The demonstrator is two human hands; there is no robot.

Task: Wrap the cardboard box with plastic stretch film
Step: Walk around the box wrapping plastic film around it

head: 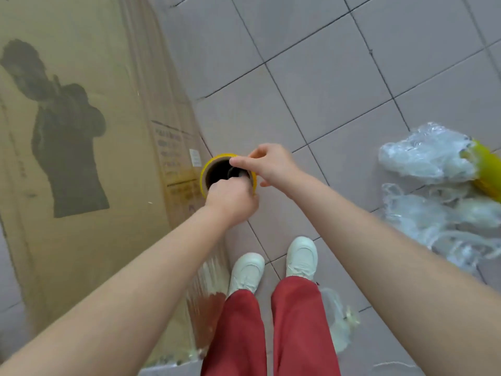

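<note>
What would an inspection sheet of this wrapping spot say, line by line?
Surface: tiled floor, pinkish, dark joints.
Job's things: large cardboard box at left, clear film over its near side; film roll, yellow-edged, upright beside it.
Clutter: heap of crumpled film at right, second yellow roll lying in it; film scrap near the feet.
Hands: left hand and right hand both grip the roll's top rim.
Cables: nothing seen.
Surroundings: white shoes, red trousers.

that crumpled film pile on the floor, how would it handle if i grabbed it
Probably floppy and light: the crumpled film pile is thin, clear, loosely bunched sheet. It would likely sag and trail, since loose strands spread over the tiled floor.
</note>
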